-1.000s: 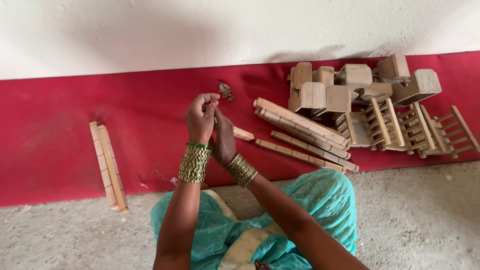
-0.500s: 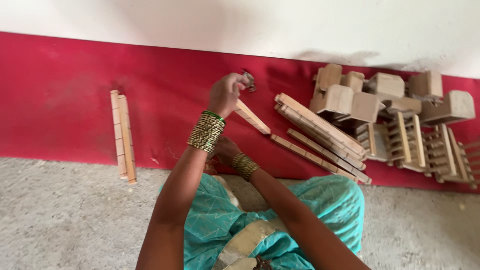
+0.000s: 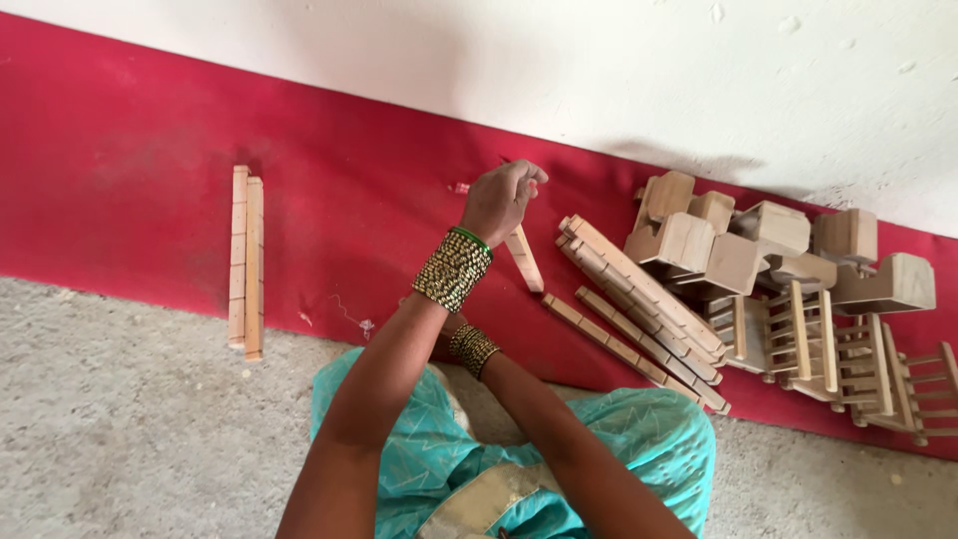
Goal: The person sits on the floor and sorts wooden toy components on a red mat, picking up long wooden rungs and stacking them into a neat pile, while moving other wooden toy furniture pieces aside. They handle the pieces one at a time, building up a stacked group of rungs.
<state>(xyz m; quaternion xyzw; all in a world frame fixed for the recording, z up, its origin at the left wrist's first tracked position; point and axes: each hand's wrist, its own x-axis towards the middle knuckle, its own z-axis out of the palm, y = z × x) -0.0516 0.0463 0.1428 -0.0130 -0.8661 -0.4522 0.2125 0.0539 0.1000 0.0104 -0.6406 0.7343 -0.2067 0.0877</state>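
Two notched wooden strips lie at frame left on the cloth; loose strips lie centre-right, with stacked wooden blocks and ladder-like frames further right.

Unfinished pale wood, matt: notched strips, slats, stacked chair parts. Red cloth mat, matt, felt-like. Rough, gritty concrete floor. Beaded metallic bangles, glinting. Teal fabric garment.

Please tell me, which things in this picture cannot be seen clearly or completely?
- Head view: the right hand is hidden behind the left forearm; only its bangled wrist shows.
- What the closed left hand pinches is too small to identify.
- The slatted wooden frames are cut by the right edge.
- The short wooden strip is partly covered by the left hand.
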